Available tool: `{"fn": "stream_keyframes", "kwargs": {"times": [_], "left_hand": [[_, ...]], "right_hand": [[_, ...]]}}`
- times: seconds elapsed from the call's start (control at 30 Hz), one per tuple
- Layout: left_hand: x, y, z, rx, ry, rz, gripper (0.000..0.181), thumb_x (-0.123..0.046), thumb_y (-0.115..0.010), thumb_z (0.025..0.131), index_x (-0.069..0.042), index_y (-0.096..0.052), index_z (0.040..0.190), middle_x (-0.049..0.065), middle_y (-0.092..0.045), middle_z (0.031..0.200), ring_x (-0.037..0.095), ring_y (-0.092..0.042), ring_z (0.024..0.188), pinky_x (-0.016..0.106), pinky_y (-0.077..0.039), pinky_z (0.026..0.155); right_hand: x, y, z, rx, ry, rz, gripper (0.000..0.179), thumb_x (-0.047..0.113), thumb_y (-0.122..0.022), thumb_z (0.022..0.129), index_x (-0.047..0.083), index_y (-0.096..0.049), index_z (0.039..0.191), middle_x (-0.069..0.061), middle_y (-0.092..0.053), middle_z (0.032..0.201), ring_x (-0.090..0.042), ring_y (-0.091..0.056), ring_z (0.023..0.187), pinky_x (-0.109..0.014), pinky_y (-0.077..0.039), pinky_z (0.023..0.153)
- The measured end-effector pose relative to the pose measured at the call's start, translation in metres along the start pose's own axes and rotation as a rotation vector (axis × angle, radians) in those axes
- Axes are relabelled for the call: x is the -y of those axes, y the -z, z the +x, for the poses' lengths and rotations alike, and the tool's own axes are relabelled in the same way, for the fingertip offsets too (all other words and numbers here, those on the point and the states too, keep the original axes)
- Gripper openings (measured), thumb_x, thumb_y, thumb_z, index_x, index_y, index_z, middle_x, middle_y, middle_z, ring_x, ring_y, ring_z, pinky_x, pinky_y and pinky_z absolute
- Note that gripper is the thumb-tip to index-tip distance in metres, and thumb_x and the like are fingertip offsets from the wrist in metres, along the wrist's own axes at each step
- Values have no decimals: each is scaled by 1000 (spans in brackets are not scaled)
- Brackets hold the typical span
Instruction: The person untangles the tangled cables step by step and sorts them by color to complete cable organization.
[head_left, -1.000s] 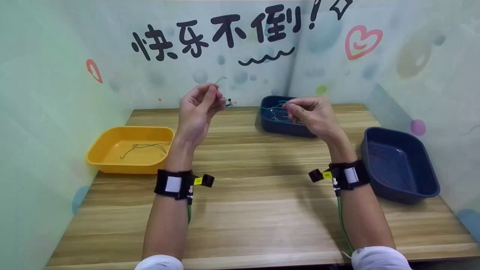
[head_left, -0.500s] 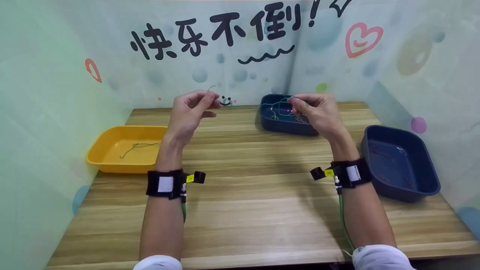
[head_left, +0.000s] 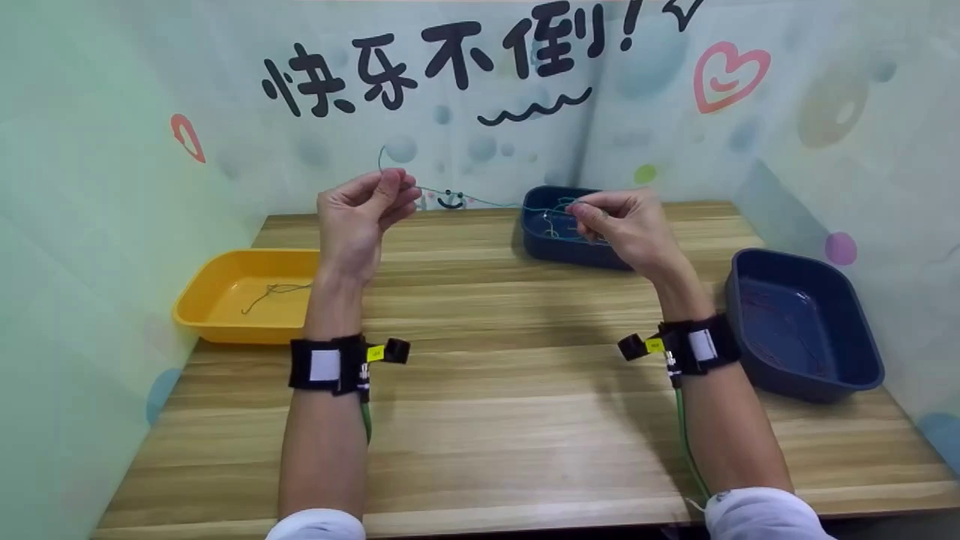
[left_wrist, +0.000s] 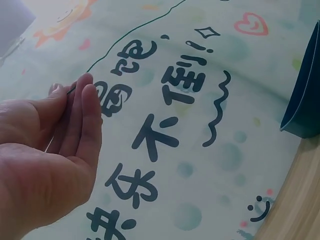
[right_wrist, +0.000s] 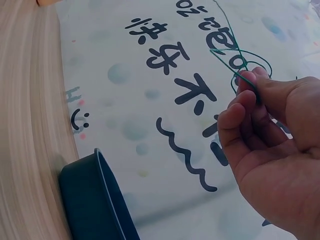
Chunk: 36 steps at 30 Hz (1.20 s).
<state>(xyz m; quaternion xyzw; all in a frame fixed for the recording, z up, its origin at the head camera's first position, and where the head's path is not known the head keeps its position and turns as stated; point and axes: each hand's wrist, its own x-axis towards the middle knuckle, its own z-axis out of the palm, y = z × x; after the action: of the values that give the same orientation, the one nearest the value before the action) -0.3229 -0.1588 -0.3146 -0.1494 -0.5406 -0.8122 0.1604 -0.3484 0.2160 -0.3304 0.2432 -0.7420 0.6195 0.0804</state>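
Note:
A thin green string point(head_left: 480, 200) stretches through the air between both hands. My left hand point(head_left: 358, 217) pinches it between thumb and fingertips, and a short curved end sticks up above them. In the left wrist view the string point(left_wrist: 127, 37) runs from the fingertips up to the right. My right hand point(head_left: 628, 229) pinches the string's other part, in front of the small blue bin at the back. The right wrist view shows loops of string point(right_wrist: 240, 62) gathered at the thumb and forefinger of the right hand point(right_wrist: 270, 125).
A yellow bin point(head_left: 255, 331) with a few dark green strings stands at the left, partly behind the left forearm. At the back is a small blue bin point(head_left: 570, 253) with more strings. A larger blue bin point(head_left: 814, 386) at the right holds thin reddish strands. Printed cloth walls enclose the wooden table point(head_left: 480, 420).
My left hand has moved left, away from the right hand, and the string now spans the gap in a nearly straight line. The right hand has stayed almost in place.

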Motion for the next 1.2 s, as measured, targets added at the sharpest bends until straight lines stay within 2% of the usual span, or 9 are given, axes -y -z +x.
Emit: {"fn": "stream_keyframes", "kwargs": {"times": [0.17,0.43,0.53,0.77,0.87,0.97,1.07,1.2], "left_hand": [[0,-4,2,-67,-12,-48,15,-12,-78,106,-5,-88,114,7,-87,103,17,-86,92,29,-71,84],[-3,-7,4,-123,-23,-129,13,-9,-74,109,-11,-87,107,4,-84,103,16,-81,94,28,-70,89],[-1,-11,4,-167,-29,-164,13,-10,-75,108,-8,-87,111,6,-83,104,17,-80,95,30,-70,94],[0,-7,3,-263,-85,-33,20,-15,-80,104,-2,-86,119,9,-85,104,20,-81,95,34,-70,94],[-1,-4,3,-282,-90,1,22,-17,-82,104,-2,-86,119,8,-85,103,21,-82,94,36,-70,95],[-2,-3,3,-297,-90,13,23,-19,-82,104,-3,-86,121,9,-85,104,22,-82,95,36,-70,95],[-4,-3,3,-310,-70,-21,23,-18,-82,104,-2,-87,120,10,-85,104,22,-81,95,34,-70,93],[-8,-4,1,-326,-43,-108,22,-15,-84,102,-2,-86,119,10,-86,104,21,-82,93,31,-71,87]], "right_hand": [[0,1,0,4,-1,-9,12,9,-75,109,4,-85,102,7,-72,77,-8,-64,71,-20,-57,67],[-1,4,0,-12,18,-28,12,9,-76,108,2,-85,103,7,-73,77,-9,-65,71,-21,-57,66],[-1,1,0,-7,19,-29,12,9,-77,108,3,-85,103,6,-73,77,-9,-65,70,-21,-58,67],[-1,-2,-2,74,6,-43,19,16,-77,109,0,-85,103,4,-75,79,-11,-67,71,-23,-62,69],[0,-2,-3,94,-2,-6,19,15,-76,110,0,-85,102,4,-76,80,-11,-67,71,-23,-62,69],[0,-2,-3,92,-29,76,18,13,-76,109,2,-84,98,3,-74,81,-12,-65,71,-23,-60,68],[0,-1,-3,98,-55,143,20,10,-75,109,1,-81,93,2,-72,80,-12,-62,70,-23,-58,66],[0,0,-2,112,-79,163,19,10,-74,110,-2,-83,98,1,-74,78,-12,-63,68,-23,-59,65]]}}
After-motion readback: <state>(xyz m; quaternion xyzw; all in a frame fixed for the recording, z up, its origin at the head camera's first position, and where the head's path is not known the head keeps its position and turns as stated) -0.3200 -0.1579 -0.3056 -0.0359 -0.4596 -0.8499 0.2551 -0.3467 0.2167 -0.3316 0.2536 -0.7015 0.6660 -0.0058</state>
